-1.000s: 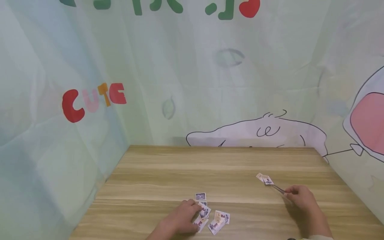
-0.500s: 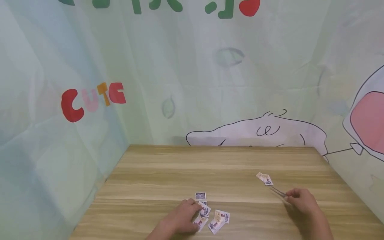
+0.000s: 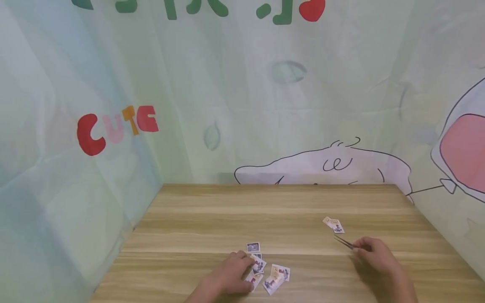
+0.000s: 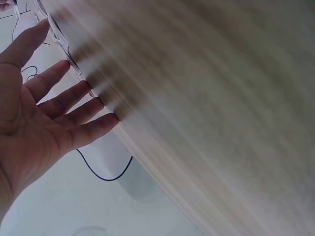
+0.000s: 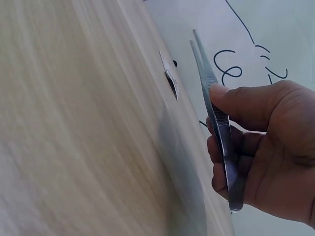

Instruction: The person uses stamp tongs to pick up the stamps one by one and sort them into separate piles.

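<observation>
My right hand [image 3: 377, 254] pinches a pair of metal tweezers [image 3: 344, 241] between thumb and fingers. In the right wrist view the tweezers [image 5: 224, 132] point away from the hand, tips slightly apart with nothing between them. Two overlapping stamp-like paper pieces [image 3: 337, 227] lie just beyond the tips, on the table. My left hand [image 3: 235, 273] rests with its fingertips and thumb at several small printed stamps [image 3: 259, 265], some partly covered. In the left wrist view that hand [image 4: 44, 113] has its fingers spread and loosely extended, fingertips at the table surface.
Two overlapping stamps [image 3: 274, 282] lie right of the left hand. A dark-printed stamp [image 3: 253, 247] lies just beyond its fingers. The wooden table [image 3: 212, 210] ends at a printed cloth backdrop [image 3: 242, 105] behind and at both sides.
The tweezers' tips were at the nearer stamp of the far pair. They have come away from it and shifted left, and that stamp stays on the table. The left hand keeps its place.
</observation>
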A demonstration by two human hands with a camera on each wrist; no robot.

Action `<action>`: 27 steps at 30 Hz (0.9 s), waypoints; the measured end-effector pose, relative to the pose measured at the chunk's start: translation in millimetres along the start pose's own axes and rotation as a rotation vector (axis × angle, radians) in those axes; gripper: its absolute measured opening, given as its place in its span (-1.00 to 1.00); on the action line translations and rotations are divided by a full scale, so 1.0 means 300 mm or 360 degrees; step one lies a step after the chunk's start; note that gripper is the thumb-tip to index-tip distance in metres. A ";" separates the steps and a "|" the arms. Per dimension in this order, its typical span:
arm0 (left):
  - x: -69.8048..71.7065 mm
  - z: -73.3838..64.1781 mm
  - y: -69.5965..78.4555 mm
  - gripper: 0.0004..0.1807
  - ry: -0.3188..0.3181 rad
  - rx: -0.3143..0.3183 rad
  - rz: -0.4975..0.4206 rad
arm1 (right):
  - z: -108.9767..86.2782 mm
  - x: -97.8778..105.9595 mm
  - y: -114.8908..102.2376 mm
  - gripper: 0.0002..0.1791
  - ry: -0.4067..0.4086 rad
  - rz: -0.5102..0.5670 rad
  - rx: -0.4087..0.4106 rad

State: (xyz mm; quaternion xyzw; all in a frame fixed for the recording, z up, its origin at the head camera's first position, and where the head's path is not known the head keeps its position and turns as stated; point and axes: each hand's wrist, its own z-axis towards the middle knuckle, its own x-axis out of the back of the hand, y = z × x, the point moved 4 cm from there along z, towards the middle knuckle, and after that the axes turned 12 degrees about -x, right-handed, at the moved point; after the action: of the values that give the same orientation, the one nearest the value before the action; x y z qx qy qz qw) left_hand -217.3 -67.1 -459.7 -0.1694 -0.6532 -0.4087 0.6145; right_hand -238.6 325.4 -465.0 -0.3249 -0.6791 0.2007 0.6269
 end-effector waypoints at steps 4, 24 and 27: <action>0.004 -0.004 -0.001 -0.37 0.0000 -0.0002 -0.0002 | -0.004 -0.012 -0.010 -0.86 0.0013 0.0056 0.0117; 0.005 -0.007 -0.004 -0.36 -0.0006 0.0000 0.0021 | -0.020 -0.062 -0.096 -0.83 0.0104 0.0002 0.0139; -0.002 -0.008 -0.007 -0.36 -0.0008 0.0007 0.0014 | -0.021 -0.075 -0.107 -0.83 0.0089 0.0013 0.0143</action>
State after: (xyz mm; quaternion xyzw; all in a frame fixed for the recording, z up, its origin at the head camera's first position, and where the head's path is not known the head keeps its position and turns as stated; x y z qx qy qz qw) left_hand -217.2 -70.0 -461.1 -0.1719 -0.6550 -0.4042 0.6149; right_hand -238.4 286.2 -458.4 -0.3047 -0.6503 0.2245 0.6587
